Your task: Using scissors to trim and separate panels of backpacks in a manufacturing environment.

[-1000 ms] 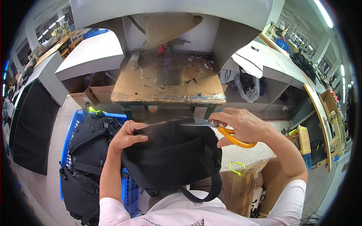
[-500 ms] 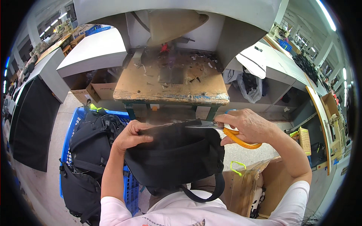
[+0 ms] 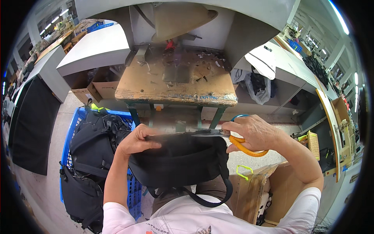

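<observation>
My left hand (image 3: pixel 137 141) is pinching the top edge of a black bag (image 3: pixel 179 162) that sits on my lap. My thumb lies on the near side of the edge and my fingers curl over it, so I cannot see their tips. The bag is floppy and dark, and I cannot make out its pockets or seams. One black strap (image 3: pixel 212 199) loops down from it toward my knees.

My right hand (image 3: pixel 251 132) is closed around the scissors (image 3: pixel 230 137). My fingers go through the orange handle loops and cover most of them. A bit of blue peeks out above my knuckles, but I cannot tell what it belongs to. The grey blades point to the left, along the top edge of the bag. They look nearly closed, but I cannot see if they touch the cloth.

To my left is a blue crate (image 3: pixel 74 134) piled with more black bags (image 3: pixel 91 156). The pile hides most of the crate. To my right is a brown cardboard box (image 3: pixel 249 195), partly behind my arm. In front of me stands a worn wooden table (image 3: pixel 175 91) with little scraps on it. The grey machine (image 3: pixel 183 23) above it is cut off at the top, so I cannot tell what kind it is.
</observation>
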`<action>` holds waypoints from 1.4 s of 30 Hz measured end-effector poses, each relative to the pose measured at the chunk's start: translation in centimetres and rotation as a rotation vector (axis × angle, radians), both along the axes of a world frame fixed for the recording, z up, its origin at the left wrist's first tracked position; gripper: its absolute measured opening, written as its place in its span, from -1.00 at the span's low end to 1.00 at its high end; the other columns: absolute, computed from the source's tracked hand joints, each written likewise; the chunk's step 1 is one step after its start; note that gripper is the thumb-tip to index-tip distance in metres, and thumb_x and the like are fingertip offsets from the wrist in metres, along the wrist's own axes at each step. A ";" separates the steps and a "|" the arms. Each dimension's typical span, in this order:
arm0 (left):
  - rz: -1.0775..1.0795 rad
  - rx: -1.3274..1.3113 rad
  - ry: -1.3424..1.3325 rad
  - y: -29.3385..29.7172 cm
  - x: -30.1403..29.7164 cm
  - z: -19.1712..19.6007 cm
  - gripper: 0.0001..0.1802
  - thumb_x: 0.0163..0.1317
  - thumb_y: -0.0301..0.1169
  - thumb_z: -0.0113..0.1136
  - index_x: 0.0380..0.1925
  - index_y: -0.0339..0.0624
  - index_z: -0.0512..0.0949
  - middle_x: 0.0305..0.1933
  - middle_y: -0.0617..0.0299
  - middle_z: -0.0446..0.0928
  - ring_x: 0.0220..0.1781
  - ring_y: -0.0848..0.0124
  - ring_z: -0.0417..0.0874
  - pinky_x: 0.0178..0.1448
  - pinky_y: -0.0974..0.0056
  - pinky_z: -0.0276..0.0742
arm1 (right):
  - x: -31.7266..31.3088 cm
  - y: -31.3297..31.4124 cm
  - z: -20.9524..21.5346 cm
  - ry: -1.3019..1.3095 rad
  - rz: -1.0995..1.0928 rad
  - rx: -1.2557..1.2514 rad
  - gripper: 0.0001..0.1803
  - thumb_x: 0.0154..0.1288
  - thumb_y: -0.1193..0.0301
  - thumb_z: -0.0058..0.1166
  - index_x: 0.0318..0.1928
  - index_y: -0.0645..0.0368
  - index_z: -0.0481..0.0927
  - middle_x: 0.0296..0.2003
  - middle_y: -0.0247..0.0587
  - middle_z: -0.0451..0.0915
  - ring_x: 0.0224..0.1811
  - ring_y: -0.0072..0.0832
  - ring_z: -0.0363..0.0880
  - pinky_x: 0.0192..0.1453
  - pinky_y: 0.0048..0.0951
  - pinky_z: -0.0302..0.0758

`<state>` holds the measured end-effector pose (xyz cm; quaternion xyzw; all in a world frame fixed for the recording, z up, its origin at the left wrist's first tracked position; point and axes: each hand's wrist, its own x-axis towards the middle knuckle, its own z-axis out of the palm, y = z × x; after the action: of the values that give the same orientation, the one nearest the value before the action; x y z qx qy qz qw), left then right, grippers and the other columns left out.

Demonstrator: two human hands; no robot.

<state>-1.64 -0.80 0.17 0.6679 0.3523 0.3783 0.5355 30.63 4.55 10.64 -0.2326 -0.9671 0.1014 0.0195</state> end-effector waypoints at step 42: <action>0.028 -0.122 0.108 0.6 -3.7 0.4 -0.60 -0.07 -0.60 0.20 -0.13 -0.32 0.50 -0.29 0.33 0.56 -0.30 0.63 0.43 -0.17 0.47 0.40 | -3.2 0.1 -7.9 0.409 -0.182 -0.079 -0.55 -0.05 0.42 0.27 -0.13 0.12 0.37 -0.56 -0.29 0.40 -0.54 -0.49 0.40 -0.45 -0.53 0.35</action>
<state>-5.29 -0.22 0.59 0.6484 0.4124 0.3270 0.5501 27.43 4.65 2.72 -0.2939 -0.9133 0.1823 0.2151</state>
